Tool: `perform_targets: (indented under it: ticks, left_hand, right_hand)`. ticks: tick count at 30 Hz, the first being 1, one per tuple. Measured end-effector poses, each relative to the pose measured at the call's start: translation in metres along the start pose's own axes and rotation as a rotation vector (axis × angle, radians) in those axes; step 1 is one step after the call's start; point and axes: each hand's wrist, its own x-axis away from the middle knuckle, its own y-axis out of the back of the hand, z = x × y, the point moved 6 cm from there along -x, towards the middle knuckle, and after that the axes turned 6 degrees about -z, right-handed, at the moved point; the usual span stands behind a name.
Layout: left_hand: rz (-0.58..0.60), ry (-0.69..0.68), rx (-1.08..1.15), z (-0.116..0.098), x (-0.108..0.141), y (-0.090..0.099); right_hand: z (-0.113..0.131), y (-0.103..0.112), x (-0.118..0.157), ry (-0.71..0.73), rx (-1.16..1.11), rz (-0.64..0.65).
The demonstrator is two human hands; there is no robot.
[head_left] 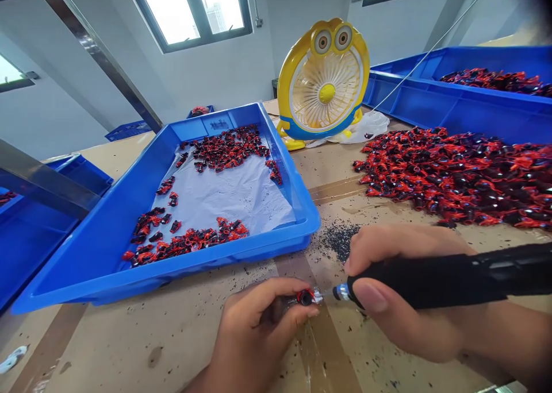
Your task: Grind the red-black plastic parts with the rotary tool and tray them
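Note:
Between thumb and fingertips, my left hand (263,324) pinches a small red and black plastic part (305,297) just above the table, close to the blue tray's near corner. My right hand (401,289) is wrapped round a black electric screwdriver (426,281), held level and pointing left. Its thin metal tip lies beside the right side of the part; whether they touch I cannot tell. Similar red and black parts lie in the blue tray (276,245) on a white sheet, in a group at the far end and another along the near side.
A large heap of red and black parts (457,174) covers the right of the table. Behind it stand blue bins (457,103). A yellow fan (326,83) stands at the back. Black shavings (338,241) litter the cardboard tabletop (172,347). Metal posts (92,45) rise at the left.

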Motion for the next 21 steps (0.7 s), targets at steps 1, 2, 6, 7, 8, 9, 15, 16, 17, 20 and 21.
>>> perform_targets:
  ticks: [1, 2, 6, 7, 8, 9, 15, 16, 17, 20, 21]
  left_hand:
    - [0.015, 0.010, -0.012, 0.0027, 0.0010, -0.0006]
    - [0.031, 0.019, -0.024, 0.0052, 0.0020, -0.0011]
    - [0.050, 0.022, -0.056, 0.0099, 0.0048, -0.0008]
    - [0.049, 0.014, -0.061, 0.0098, 0.0050, -0.0005]
    - [0.049, 0.006, -0.066, 0.0097, 0.0049, -0.0004]
    - [0.050, -0.001, -0.071, 0.0096, 0.0046, -0.0004]
    - [0.055, 0.019, -0.075, 0.0095, 0.0005, 0.0004]
    - [0.056, 0.023, -0.065, 0.0092, 0.0001, 0.0007]
    - [0.057, 0.026, -0.052, 0.0088, -0.0003, 0.0009]
    - [0.059, 0.033, -0.022, 0.0080, -0.0005, 0.0014]
    - [0.058, 0.035, -0.023, 0.0080, -0.0004, 0.0016]
  right_hand:
    - [0.0000, 0.0003, 0.0000, 0.002, -0.006, -0.004]
    - [0.0001, 0.0000, 0.0000, 0.006, -0.015, -0.005]
    - [0.0002, -0.0026, -0.0003, 0.006, -0.062, -0.010]
    - [0.0001, -0.0032, -0.0004, 0.004, -0.069, -0.010]
    - [0.0001, -0.0036, -0.0004, 0.003, -0.076, -0.012]
    - [0.0001, -0.0038, -0.0003, 0.004, -0.081, -0.016]
    - [0.0003, -0.0060, 0.0021, 0.006, -0.099, -0.041]
    - [0.0003, -0.0064, 0.0022, 0.004, -0.106, -0.044]
    - [0.0003, -0.0067, 0.0020, 0.002, -0.113, -0.045]
    - [0.0006, -0.0079, 0.0011, 0.005, -0.130, -0.040]
    - [0.0006, -0.0085, 0.0011, 0.004, -0.132, -0.036]
